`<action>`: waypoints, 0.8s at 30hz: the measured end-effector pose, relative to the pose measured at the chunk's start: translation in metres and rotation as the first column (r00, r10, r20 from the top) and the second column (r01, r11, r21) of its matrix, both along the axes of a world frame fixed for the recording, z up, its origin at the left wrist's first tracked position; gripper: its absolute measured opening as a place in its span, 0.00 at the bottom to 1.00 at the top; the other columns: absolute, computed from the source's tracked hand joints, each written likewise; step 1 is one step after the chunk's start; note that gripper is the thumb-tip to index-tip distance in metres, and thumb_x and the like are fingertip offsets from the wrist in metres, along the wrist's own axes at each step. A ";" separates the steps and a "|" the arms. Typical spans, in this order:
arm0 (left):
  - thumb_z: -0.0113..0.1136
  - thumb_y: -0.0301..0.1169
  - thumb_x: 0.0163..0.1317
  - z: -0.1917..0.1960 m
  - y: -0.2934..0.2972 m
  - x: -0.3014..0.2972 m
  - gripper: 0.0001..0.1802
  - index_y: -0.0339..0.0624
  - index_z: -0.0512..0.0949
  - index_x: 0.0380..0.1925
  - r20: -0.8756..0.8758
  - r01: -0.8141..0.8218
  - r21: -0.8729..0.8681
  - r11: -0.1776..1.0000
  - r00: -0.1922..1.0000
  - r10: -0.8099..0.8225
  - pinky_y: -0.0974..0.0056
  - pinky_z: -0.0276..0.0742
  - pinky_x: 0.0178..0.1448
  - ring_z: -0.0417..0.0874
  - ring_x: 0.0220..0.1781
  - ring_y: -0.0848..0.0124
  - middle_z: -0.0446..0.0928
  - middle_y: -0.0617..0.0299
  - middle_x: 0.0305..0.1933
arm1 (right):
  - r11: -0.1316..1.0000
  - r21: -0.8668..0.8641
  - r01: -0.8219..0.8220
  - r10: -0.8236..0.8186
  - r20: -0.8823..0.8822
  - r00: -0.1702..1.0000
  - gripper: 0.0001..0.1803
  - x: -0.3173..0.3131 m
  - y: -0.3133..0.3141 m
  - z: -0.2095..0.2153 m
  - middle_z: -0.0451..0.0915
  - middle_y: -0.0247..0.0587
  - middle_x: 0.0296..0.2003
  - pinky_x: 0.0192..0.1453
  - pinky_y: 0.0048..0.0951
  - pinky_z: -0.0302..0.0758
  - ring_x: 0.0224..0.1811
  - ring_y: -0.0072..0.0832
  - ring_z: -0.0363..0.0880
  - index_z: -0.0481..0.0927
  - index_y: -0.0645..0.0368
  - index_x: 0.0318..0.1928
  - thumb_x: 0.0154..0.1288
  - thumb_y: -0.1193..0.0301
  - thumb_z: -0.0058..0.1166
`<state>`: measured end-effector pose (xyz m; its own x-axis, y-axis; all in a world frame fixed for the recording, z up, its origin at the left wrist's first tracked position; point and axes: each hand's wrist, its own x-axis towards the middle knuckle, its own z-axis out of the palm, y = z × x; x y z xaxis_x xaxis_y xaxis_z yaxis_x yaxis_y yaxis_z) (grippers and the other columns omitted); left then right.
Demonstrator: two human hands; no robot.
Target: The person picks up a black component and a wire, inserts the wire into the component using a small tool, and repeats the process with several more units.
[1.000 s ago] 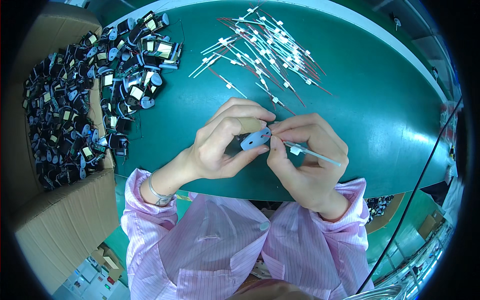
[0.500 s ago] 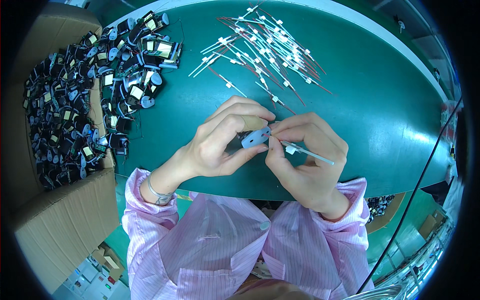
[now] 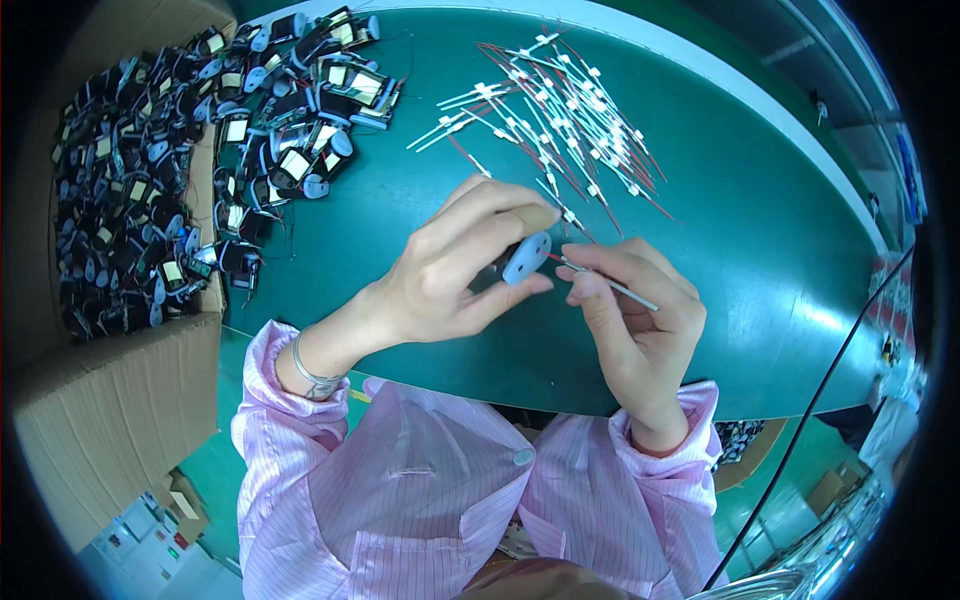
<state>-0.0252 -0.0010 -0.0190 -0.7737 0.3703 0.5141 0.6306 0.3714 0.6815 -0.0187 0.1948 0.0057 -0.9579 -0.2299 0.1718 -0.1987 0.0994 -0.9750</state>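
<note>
I have the green counter point(image 3: 760, 260) across the middle of my view, with a cardboard box point(image 3: 120, 420) at nine o'clock. Dark devices point(image 3: 300, 105) heap up in it and beside it, toward ten; a loose pile of red-and-pale wires point(image 3: 570, 110) lies at one. Near centre, my operator's left hand point(image 3: 455, 262) curls closed around a grey-capped device point(image 3: 522, 264), cap facing four o'clock. Just beside, at three, the right hand point(image 3: 645, 318) pinches a thin lead point(image 3: 638, 297), red end toward the cap (I can't tell whether they touch).
</note>
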 end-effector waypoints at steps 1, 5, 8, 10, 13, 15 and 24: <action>0.71 0.26 0.48 0.003 -0.001 0.001 0.25 0.28 0.76 0.47 -0.008 -0.014 0.004 1.000 1.000 0.014 0.59 0.75 0.47 0.79 0.45 0.57 0.77 0.47 0.50 | 1.000 0.004 -0.014 0.014 -0.008 1.000 0.09 0.000 0.001 0.000 0.81 0.42 0.29 0.33 0.23 0.74 0.28 0.27 0.80 0.84 0.66 0.39 0.56 0.83 0.59; 0.71 0.23 0.42 0.006 -0.002 0.003 0.27 0.31 0.78 0.47 0.114 -0.001 0.072 0.997 0.994 -0.007 0.58 0.73 0.50 0.77 0.47 0.59 0.75 0.49 0.53 | 0.981 0.194 0.006 0.002 -0.038 0.999 0.09 -0.004 0.004 0.000 0.81 0.41 0.26 0.33 0.24 0.74 0.27 0.28 0.80 0.84 0.65 0.38 0.56 0.81 0.62; 0.73 0.24 0.41 0.007 -0.007 0.001 0.28 0.33 0.78 0.47 0.130 -0.026 0.039 0.999 0.991 0.021 0.59 0.73 0.50 0.77 0.47 0.59 0.76 0.52 0.51 | 0.929 0.369 0.015 0.030 -0.117 0.993 0.09 -0.008 0.006 0.009 0.79 0.43 0.24 0.30 0.26 0.72 0.25 0.30 0.78 0.84 0.65 0.38 0.55 0.81 0.62; 0.74 0.24 0.41 0.006 -0.010 -0.002 0.26 0.34 0.78 0.44 0.085 -0.025 -0.004 1.000 0.996 0.025 0.63 0.74 0.47 0.78 0.45 0.60 0.76 0.54 0.49 | 0.900 0.436 -0.030 0.090 -0.118 0.989 0.08 -0.010 0.007 0.013 0.78 0.43 0.23 0.29 0.27 0.71 0.23 0.31 0.77 0.84 0.65 0.38 0.55 0.82 0.61; 0.75 0.24 0.41 0.003 -0.009 0.000 0.24 0.36 0.78 0.41 0.127 -0.031 0.063 0.998 0.992 0.023 0.65 0.77 0.42 0.79 0.41 0.62 0.77 0.56 0.45 | 0.857 0.506 -0.098 0.179 -0.115 0.977 0.08 -0.010 0.007 0.012 0.76 0.45 0.21 0.26 0.29 0.68 0.21 0.33 0.74 0.83 0.66 0.38 0.57 0.83 0.58; 0.75 0.24 0.41 0.002 -0.009 0.002 0.23 0.36 0.78 0.41 0.174 -0.023 0.061 0.998 0.985 0.012 0.64 0.77 0.41 0.80 0.39 0.62 0.78 0.56 0.43 | 0.847 0.514 -0.132 0.219 -0.112 0.969 0.08 -0.009 0.008 0.010 0.75 0.46 0.20 0.26 0.30 0.68 0.20 0.35 0.74 0.82 0.66 0.39 0.59 0.83 0.55; 0.73 0.25 0.45 0.007 -0.011 0.004 0.23 0.36 0.77 0.44 0.338 0.011 0.015 1.000 0.941 -0.015 0.63 0.79 0.44 0.82 0.44 0.60 0.78 0.55 0.44 | 0.862 0.445 -0.241 0.267 0.006 0.964 0.09 -0.010 0.009 0.013 0.77 0.51 0.22 0.28 0.35 0.70 0.23 0.43 0.77 0.81 0.66 0.43 0.63 0.82 0.50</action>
